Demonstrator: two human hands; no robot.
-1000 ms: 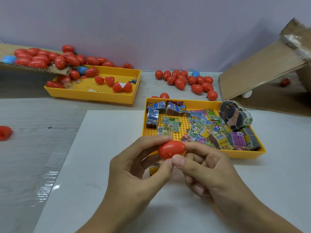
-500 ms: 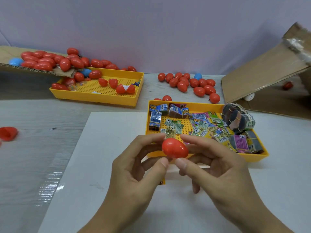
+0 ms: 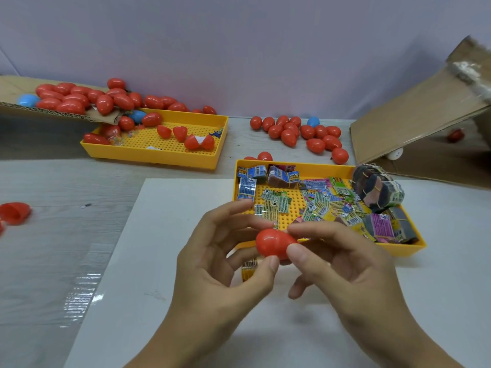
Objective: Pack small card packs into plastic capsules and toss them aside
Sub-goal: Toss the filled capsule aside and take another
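A closed red egg-shaped capsule [image 3: 273,243] is pinched between the fingertips of my left hand [image 3: 220,264] and my right hand [image 3: 342,264], just in front of the near yellow tray [image 3: 313,166]. That tray holds several small colourful card packs [image 3: 316,205] and banded bundles [image 3: 380,188]. A small yellow pack [image 3: 249,268] lies on the white board under my left fingers, partly hidden.
A second yellow tray [image 3: 207,158] at the back left holds open capsule halves, with a cardboard flap of red capsules [image 3: 79,98] spilling into it. A pile of closed capsules [image 3: 303,134] lies behind the near tray. A cardboard box [image 3: 425,120] stands right. An open red half [image 3: 14,212] lies far left.
Both hands have lifted the capsule slightly and turned it; my right hand's fingers have opened out from around it, leaving only fingertips pinching.
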